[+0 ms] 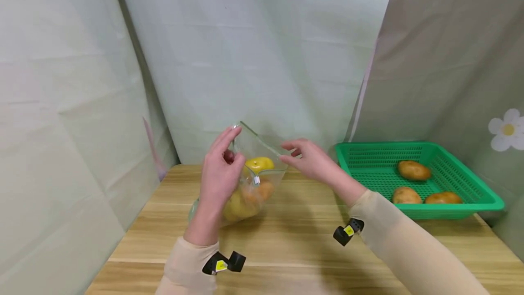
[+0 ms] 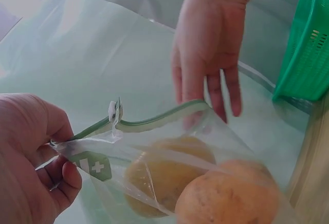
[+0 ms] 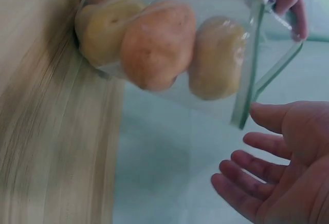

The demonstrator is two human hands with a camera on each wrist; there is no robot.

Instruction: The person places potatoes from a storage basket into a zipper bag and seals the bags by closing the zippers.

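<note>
A clear zip bag (image 1: pixel 249 190) with a green seal strip holds several potatoes (image 2: pixel 226 198) and stands tilted on the wooden table (image 1: pixel 286 249). My left hand (image 1: pixel 223 163) pinches the bag's top corner between thumb and fingers, just beside the small white slider (image 2: pixel 114 112). My right hand (image 1: pixel 304 158) is open with straight fingers at the other end of the bag's rim. In the right wrist view the right hand (image 3: pixel 288 162) lies palm up just under the seal's corner; I cannot tell whether it touches. The bag's mouth gapes partly.
A green plastic basket (image 1: pixel 483 199) stands at the right on the table with three potatoes (image 1: pixel 413 170) in it. Pale cloth walls close in the back and both sides. Bare wood lies in front of the bag.
</note>
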